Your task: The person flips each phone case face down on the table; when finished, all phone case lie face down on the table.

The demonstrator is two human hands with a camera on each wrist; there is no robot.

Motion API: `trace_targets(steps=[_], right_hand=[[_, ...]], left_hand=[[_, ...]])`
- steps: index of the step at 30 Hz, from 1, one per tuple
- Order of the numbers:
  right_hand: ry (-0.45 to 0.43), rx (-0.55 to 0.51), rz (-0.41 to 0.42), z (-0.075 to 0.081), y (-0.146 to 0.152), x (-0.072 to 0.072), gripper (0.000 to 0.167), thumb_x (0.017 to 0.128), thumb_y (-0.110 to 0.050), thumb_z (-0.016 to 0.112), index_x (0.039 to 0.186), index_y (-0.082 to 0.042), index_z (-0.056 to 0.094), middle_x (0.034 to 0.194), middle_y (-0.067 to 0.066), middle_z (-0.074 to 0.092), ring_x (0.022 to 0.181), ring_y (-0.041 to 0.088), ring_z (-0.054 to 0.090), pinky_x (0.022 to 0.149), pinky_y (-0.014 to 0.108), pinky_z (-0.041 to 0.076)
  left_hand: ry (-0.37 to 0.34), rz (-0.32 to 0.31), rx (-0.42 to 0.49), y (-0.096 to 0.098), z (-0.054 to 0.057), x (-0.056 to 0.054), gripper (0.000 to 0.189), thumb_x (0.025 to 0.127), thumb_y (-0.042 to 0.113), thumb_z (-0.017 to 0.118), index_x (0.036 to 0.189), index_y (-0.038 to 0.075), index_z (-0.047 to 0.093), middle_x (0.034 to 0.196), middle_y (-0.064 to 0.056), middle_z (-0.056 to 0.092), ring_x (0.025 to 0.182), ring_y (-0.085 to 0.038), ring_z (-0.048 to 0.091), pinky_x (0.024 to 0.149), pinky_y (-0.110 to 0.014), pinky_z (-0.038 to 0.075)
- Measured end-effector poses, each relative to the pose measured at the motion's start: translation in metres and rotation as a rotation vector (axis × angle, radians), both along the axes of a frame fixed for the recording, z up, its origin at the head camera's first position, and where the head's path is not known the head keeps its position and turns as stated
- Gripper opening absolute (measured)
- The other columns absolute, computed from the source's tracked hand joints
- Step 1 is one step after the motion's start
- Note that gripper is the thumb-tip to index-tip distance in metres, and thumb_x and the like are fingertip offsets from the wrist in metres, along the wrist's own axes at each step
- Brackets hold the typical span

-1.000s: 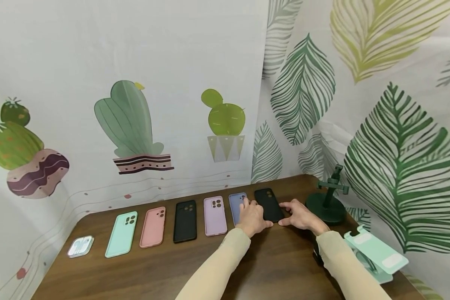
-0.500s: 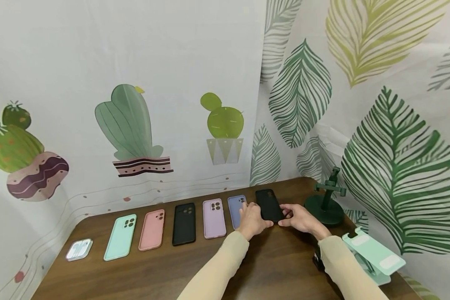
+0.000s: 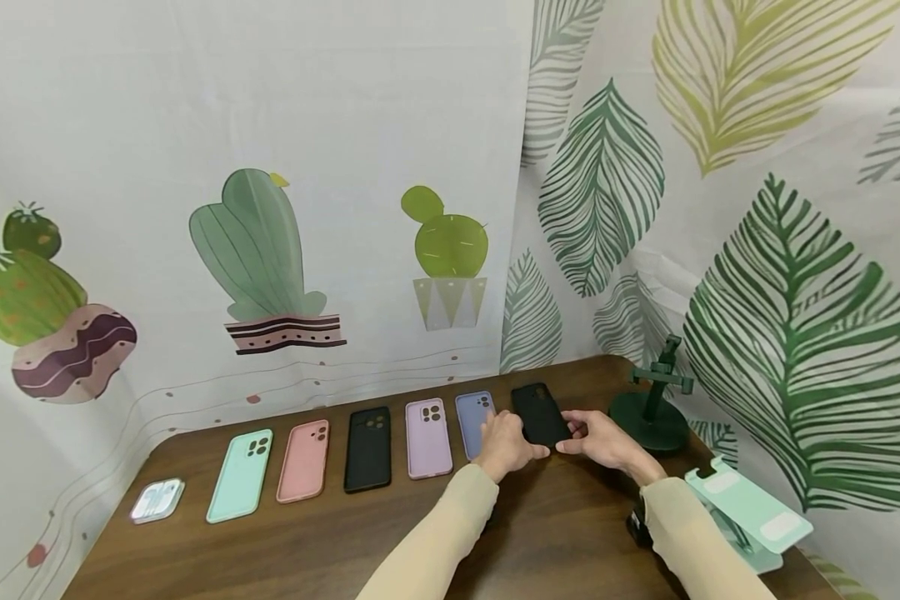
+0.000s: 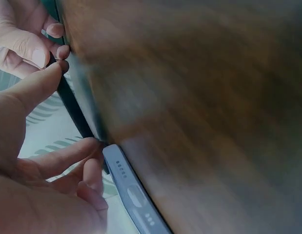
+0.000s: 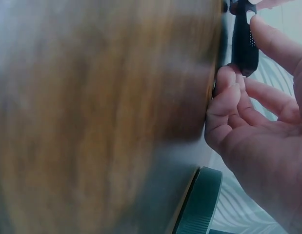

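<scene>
A black phone case (image 3: 540, 414) lies at the right end of a row of cases, held from both sides. My left hand (image 3: 502, 443) holds its left side, thumb at the near edge. Over on the right, my right hand (image 3: 600, 437) pinches the near right corner between thumb and fingers. The left wrist view shows the case edge-on as a thin black strip (image 4: 75, 109) between thumb and fingers. Close to the left fingers is a blue phone case (image 3: 472, 421), partly covered by that hand. In the right wrist view the black case's end (image 5: 246, 41) shows small holes.
Further left lie a lilac case (image 3: 428, 437), another black case (image 3: 368, 450), a pink case (image 3: 303, 461), a mint case (image 3: 240, 475) and a small clear box (image 3: 157, 500). A dark green stand (image 3: 651, 421) and a mint stand (image 3: 753, 508) are at right.
Both hands stay at the black case, which has shifted very slightly toward me. The other cases keep their places; the head view has tilted a little.
</scene>
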State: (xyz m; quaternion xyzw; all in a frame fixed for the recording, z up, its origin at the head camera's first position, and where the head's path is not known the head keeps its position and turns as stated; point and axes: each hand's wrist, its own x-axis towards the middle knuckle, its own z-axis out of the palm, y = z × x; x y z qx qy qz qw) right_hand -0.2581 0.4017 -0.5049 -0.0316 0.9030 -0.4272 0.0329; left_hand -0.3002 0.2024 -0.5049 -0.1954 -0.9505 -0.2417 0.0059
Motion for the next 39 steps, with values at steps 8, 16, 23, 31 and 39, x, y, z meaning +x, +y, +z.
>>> trace_targets(steps=[8, 16, 23, 31, 39], right_hand=[[0.037, -0.035, -0.048, -0.002, -0.003, 0.0, 0.067, 0.094, -0.013, 0.083, 0.149, 0.013, 0.054, 0.114, 0.02, 0.068, 0.097, 0.024, 0.061, 0.074, 0.027, 0.051], [0.073, -0.077, -0.081, -0.002, -0.007, 0.006, 0.068, 0.093, -0.011, 0.083, 0.15, 0.012, 0.054, 0.107, 0.015, 0.066, 0.09, 0.021, 0.058, 0.069, 0.024, 0.047], [0.119, -0.094, -0.067, 0.001, -0.012, 0.009, 0.067, 0.094, -0.012, 0.082, 0.151, 0.008, 0.055, 0.104, 0.014, 0.066, 0.082, 0.016, 0.058, 0.063, 0.025, 0.048], [0.15, -0.137, -0.022, 0.006, -0.022, 0.011, 0.064, 0.095, -0.011, 0.081, 0.15, 0.007, 0.056, 0.106, 0.016, 0.068, 0.084, 0.016, 0.061, 0.062, 0.025, 0.05], [0.075, -0.178, 0.029, 0.006, -0.02, 0.012, 0.055, 0.098, -0.004, 0.073, 0.146, 0.016, 0.054, 0.113, 0.021, 0.069, 0.093, 0.02, 0.063, 0.069, 0.027, 0.053]], left_hand=[[-0.095, -0.025, 0.06, -0.003, 0.004, 0.003, 0.041, 0.082, 0.032, 0.094, 0.099, -0.002, 0.079, 0.113, -0.015, 0.065, 0.107, -0.03, 0.052, 0.098, -0.045, 0.05], [-0.224, -0.027, 0.252, -0.003, -0.003, -0.007, 0.049, 0.098, 0.04, 0.069, 0.1, -0.009, 0.076, 0.121, -0.023, 0.066, 0.118, -0.041, 0.054, 0.106, -0.054, 0.049], [-0.327, 0.065, 0.301, 0.004, 0.003, -0.005, 0.096, 0.093, 0.073, 0.066, 0.141, -0.01, 0.065, 0.151, -0.03, 0.06, 0.147, -0.05, 0.046, 0.12, -0.063, 0.044], [-0.262, 0.075, 0.256, 0.006, 0.015, 0.002, 0.08, 0.091, 0.066, 0.072, 0.121, -0.008, 0.075, 0.136, -0.029, 0.072, 0.135, -0.048, 0.057, 0.119, -0.058, 0.039], [-0.333, 0.133, 0.303, 0.005, -0.013, -0.026, 0.079, 0.086, 0.068, 0.079, 0.122, -0.002, 0.076, 0.122, -0.019, 0.078, 0.112, -0.04, 0.068, 0.089, -0.052, 0.06]])
